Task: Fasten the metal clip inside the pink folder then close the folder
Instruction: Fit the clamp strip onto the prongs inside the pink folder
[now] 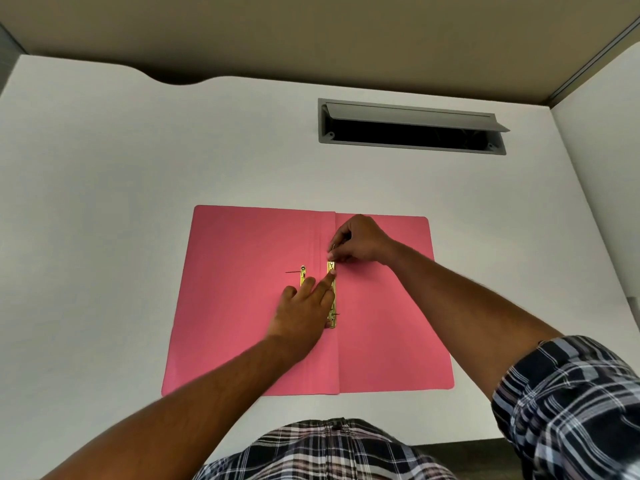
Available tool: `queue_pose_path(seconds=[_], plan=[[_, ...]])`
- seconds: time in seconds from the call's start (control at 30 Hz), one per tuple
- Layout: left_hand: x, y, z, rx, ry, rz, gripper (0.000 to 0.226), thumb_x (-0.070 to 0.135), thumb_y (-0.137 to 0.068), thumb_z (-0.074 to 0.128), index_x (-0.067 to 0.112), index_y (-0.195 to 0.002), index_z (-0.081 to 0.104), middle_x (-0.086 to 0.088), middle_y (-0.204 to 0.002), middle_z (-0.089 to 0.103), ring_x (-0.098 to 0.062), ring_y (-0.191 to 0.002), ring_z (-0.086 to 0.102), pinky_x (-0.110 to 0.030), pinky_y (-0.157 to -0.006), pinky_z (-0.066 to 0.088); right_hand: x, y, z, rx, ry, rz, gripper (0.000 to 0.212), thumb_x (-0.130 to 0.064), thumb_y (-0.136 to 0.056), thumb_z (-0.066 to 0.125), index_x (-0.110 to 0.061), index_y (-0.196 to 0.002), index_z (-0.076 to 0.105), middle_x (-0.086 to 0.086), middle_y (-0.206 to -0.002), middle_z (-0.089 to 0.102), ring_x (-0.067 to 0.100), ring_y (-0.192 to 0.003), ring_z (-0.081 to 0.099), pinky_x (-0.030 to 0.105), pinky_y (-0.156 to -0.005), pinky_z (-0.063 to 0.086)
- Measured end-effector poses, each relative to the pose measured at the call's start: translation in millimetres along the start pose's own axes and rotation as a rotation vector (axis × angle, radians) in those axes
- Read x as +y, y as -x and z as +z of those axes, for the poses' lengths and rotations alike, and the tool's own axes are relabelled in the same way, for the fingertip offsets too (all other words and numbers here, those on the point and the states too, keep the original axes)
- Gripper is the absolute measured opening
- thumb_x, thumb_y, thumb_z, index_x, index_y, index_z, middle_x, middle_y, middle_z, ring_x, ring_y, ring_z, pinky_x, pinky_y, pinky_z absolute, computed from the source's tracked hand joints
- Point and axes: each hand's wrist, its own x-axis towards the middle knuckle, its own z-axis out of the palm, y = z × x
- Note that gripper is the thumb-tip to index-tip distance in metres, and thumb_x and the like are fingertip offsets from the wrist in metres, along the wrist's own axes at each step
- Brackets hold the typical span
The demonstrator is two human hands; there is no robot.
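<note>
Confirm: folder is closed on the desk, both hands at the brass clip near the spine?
Not closed. The head view shows the folder lying open flat on the desk, with the left hand and right hand at the brass clip near the spine.

Pink folder, gold clip, plaid sleeve.

An office cubicle: a white bench with a grey cable hatch and beige partition walls.

A white surface fills the view, its far edge notched by a curved cutout. A grey cable hatch stands open in it. Beige partition panels rise behind.
</note>
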Motion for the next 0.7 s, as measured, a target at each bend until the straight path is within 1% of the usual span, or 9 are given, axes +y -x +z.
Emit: queue_pose_path(seconds=[0.07,0.13,0.23,0.37,0.47,0.57,0.63,0.7], plan=[[0.4,0.2,-1.6,-0.009,0.007,0.001,0.064,0.027,-0.093,0.059,0.010,-0.147,0.030,-0.009,-0.165,0.015,-0.034,-0.137,0.035,-0.046,-0.090,0.044,0.0,1.6,-1.2,-0.008,-0.019,0.014,0.013,0.001,-0.072,0.089,-0.002,-0.082,0.081,0.014,-0.083,0.081,0.029,-0.080,0.080,0.037,-0.072,0.067],[0.9,-0.6,-3.4,-0.011,0.012,0.005,0.065,0.023,-0.093,0.059,0.008,-0.148,0.028,-0.010,-0.164,0.016,-0.035,-0.136,0.034,-0.047,-0.090,0.044,1.7,4.5,-3.6,-0.009,-0.034,0.024,0.012,0.002,-0.074,0.088,-0.001,-0.082,0.081,0.014,-0.084,0.081,0.029,-0.081,0.080,0.037,-0.072,0.067],[3.1,-2.8,-6.4,-0.006,0.021,0.020,0.064,0.017,-0.093,0.058,0.008,-0.148,0.027,-0.010,-0.163,0.018,-0.034,-0.135,0.036,-0.047,-0.089,0.045,5.5,9.6,-8.4,0.003,-0.056,0.050,0.011,0.001,-0.075,0.088,-0.002,-0.082,0.081,0.014,-0.083,0.081,0.026,-0.079,0.080,0.032,-0.066,0.065],[6.3,-7.0,-6.1,-0.002,0.017,0.044,0.063,0.012,-0.092,0.056,0.007,-0.148,0.027,-0.011,-0.163,0.019,-0.035,-0.135,0.035,-0.048,-0.092,0.045,12.3,17.0,-10.9,0.053,-0.081,0.075,0.013,0.000,-0.077,0.087,0.000,-0.087,0.080,0.017,-0.086,0.080,0.026,-0.077,0.079,0.027,-0.062,0.062],[6.1,-7.1,-1.3,-0.007,0.014,0.049,0.066,0.018,-0.095,0.055,0.009,-0.151,0.022,-0.009,-0.165,0.015,-0.034,-0.142,0.029,-0.048,-0.098,0.042,17.6,22.7,-8.1,0.129,-0.123,0.060,0.014,0.000,-0.081,0.084,0.000,-0.095,0.079,0.018,-0.089,0.079,0.023,-0.074,0.076,0.030,-0.065,0.063],[5.3,-4.2,5.5,0.000,0.037,0.044,0.064,0.021,-0.098,0.050,0.012,-0.153,0.018,-0.006,-0.166,0.010,-0.033,-0.147,0.023,-0.048,-0.105,0.036,23.2,28.8,-2.7,0.223,-0.141,0.028,0.018,-0.001,-0.086,0.079,-0.002,-0.104,0.078,0.019,-0.091,0.078,0.020,-0.072,0.074,0.037,-0.074,0.065],[4.2,-2.1,10.2,0.012,0.057,0.039,0.062,0.025,-0.101,0.047,0.014,-0.154,0.017,-0.004,-0.167,0.006,-0.031,-0.149,0.020,-0.047,-0.108,0.032,26.7,34.1,4.6,0.333,-0.131,0.036,0.018,-0.001,-0.089,0.076,-0.004,-0.107,0.077,0.016,-0.093,0.078,0.021,-0.074,0.074,0.040,-0.078,0.065],[2.4,-0.1,15.3,0.026,0.079,0.030,0.062,0.031,-0.102,0.044,0.017,-0.155,0.015,0.001,-0.167,0.003,-0.028,-0.151,0.017,-0.045,-0.111,0.029,29.0,43.3,17.1,0.473,-0.090,0.044,0.014,-0.004,-0.091,0.074,-0.008,-0.104,0.077,0.007,-0.094,0.077,0.017,-0.081,0.072,0.038,-0.083,0.064]])
